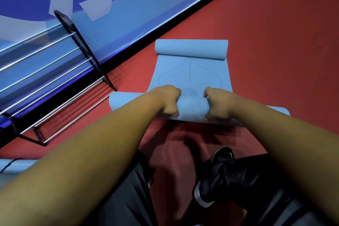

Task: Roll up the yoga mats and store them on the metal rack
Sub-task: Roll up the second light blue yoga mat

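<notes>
Head camera looks down along two bare forearms that reach forward over a red floor. At the far left, the metal rack stands against a blue wall banner. It has a black end frame and shiny bars in tiers, and no mat lies on the bars that I can see. Low at the left edge, the end of a second light blue mat lies on the floor, with a thin black cable across it.

In the middle, the light blue yoga mat lies on the floor just beside the rack, and its near end is already rolled into a tube. The left hand sits on top of this roll, knuckles up. Its grip is closed round the roll, with the fingers curled over the far side and the thumb tucked under the near side. Close beside it, the right hand has the same pose, and its grip is also wrapped round the roll. Both wrists are bent down, and the elbows are nearly straight. The far end of the mat is curled into a smaller roll.

Lower right, a black shoe and dark trousers show under the right forearm.
</notes>
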`<state>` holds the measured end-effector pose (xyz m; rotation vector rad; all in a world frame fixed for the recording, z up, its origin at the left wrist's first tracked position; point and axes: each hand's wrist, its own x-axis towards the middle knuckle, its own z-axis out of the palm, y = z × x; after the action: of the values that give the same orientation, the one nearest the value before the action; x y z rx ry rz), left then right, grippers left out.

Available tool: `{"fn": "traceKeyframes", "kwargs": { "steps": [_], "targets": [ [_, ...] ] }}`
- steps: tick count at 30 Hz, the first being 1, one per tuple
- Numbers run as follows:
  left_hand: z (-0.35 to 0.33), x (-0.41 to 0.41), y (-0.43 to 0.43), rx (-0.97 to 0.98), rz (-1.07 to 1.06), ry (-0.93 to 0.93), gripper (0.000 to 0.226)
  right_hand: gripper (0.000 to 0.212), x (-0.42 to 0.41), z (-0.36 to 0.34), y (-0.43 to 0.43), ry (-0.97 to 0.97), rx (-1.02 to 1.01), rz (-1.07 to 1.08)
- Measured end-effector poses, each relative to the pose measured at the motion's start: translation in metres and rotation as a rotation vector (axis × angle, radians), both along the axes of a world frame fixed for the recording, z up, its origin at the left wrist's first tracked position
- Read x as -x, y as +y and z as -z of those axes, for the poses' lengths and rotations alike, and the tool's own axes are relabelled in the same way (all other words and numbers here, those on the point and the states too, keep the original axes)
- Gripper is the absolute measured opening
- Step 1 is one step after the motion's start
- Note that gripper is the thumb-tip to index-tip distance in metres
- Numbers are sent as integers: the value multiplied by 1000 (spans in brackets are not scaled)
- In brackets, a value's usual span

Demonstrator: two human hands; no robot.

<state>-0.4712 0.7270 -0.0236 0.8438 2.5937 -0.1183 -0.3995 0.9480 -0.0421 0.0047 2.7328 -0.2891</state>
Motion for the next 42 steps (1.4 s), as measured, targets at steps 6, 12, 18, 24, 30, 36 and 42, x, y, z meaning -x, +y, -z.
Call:
{"fn": "traceKeyframes", "kwargs": {
  "steps": [6,12,18,24,30,36,42],
  "targets": [
    [9,-3,-1,88,15,131,95,66,5,-2,-1,-46,72,35],
    [-1,3,-2,-60,-58,112,55,82,-1,4,3,33,-44,-68],
    [-6,10,-8,-15,-50,131,59,63,1,-7,3,85,37,-15],
    [1,5,-8,83,24,217,91,53,9,-6,9,36,115,27],
    [-6,10,-7,-9,22,179,55,88,6,0,11,45,28,-10],
    [-6,16,-11,-21,-29,23,57,65,-2,5,7,139,-26,5],
    [2,8,-7,127,28,126,104,61,5,-8,7,42,100,43]
  ]
}}
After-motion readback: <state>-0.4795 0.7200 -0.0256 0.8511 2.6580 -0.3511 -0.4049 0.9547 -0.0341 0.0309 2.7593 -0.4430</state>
